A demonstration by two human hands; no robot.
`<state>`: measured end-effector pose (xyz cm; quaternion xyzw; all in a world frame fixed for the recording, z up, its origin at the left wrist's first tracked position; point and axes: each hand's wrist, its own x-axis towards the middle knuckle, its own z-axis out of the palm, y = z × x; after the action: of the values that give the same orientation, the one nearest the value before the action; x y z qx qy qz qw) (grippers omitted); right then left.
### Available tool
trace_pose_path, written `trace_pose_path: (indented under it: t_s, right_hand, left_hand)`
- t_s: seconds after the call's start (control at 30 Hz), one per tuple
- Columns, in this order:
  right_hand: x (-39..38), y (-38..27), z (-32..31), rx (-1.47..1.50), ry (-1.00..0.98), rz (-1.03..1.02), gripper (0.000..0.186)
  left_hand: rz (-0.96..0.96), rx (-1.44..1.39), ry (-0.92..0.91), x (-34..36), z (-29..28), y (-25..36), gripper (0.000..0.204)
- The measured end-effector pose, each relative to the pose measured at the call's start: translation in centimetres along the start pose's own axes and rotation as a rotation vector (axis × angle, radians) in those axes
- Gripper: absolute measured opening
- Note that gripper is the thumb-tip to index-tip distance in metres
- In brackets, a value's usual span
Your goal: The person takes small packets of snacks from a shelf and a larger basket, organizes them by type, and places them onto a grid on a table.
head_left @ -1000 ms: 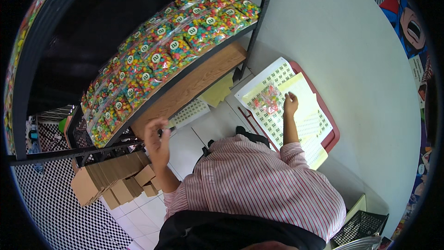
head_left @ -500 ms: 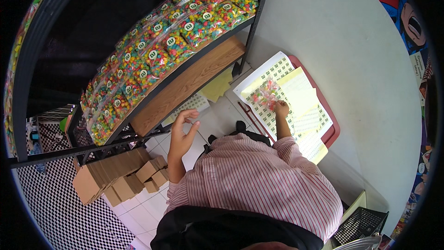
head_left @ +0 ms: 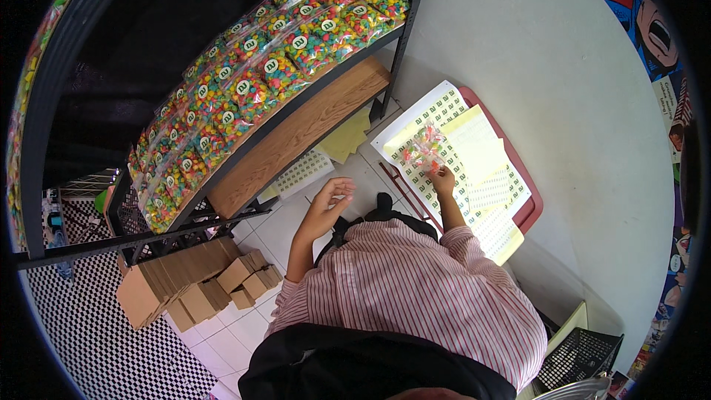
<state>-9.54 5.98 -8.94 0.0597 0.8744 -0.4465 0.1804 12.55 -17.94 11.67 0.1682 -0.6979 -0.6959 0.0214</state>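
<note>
A small clear bag of pink, green and pale candies [head_left: 423, 144] lies on white sheets of printed stickers [head_left: 415, 185] and yellow sheets [head_left: 481, 148], on a red tray-like board [head_left: 527, 211]. My right hand [head_left: 443, 180] is closed at the bag's lower edge, gripping it. My left hand [head_left: 328, 204] is held in the air to the left of the sheets, fingers loosely curved and apart, holding nothing.
A dark metal shelf [head_left: 400, 48] carries rows of colourful snack bags [head_left: 296, 59] above a wooden board [head_left: 296, 133]. Sticker sheets [head_left: 296, 174] lie below it, cardboard pieces [head_left: 200, 289] at lower left, a black basket [head_left: 578, 355] at lower right beside the white wall [head_left: 578, 104].
My right hand has moved down and left from the yellow sheets to the bag's lower edge. My left hand has swung to the right and its fingers have curved.
</note>
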Motion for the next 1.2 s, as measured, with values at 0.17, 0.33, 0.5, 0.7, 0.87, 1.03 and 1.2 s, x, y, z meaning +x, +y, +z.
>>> trace_pose_path:
  t_s: [0.17, 0.33, 0.5, 0.7, 0.87, 1.03, 1.2]
  right_hand:
    - [-6.8, -7.8, -0.6, 0.548, -0.603, -0.128, 0.021]
    - [-14.0, -14.2, 1.5, 0.38, -0.823, -0.383, 0.041]
    - [-10.9, -11.7, 2.8, 0.281, -0.579, -0.412, 0.032]
    - [-2.1, -5.5, 4.5, -0.122, 0.323, -0.134, 0.059]
    - [-0.8, -5.8, 5.7, -0.268, 0.427, -0.141, 0.061]
    - [0.5, -4.6, 4.4, -0.148, 0.18, -0.068, 0.046]
    - [2.1, -0.7, 1.9, 0.168, -0.013, -0.03, 0.031]
  left_hand:
    - [-0.047, -0.062, 0.139, 1.9, 3.3, -3.8, 0.031]
    - [-0.109, -0.164, 0.14, 3.1, 4.3, -6.8, 0.028]
    - [-0.128, -0.348, 0.253, 2.1, 3.7, -7.6, 0.023]
    - [-0.162, -0.437, 0.318, 1.0, 3.3, -5.8, 0.022]
    - [-0.183, -0.464, 0.338, 0.3, 3.3, -5.9, 0.022]
    - [-0.189, -0.49, 0.346, -0.3, 3.4, -5.8, 0.023]
    - [-0.239, -0.494, 0.322, 0.1, 3.5, -5.9, 0.024]
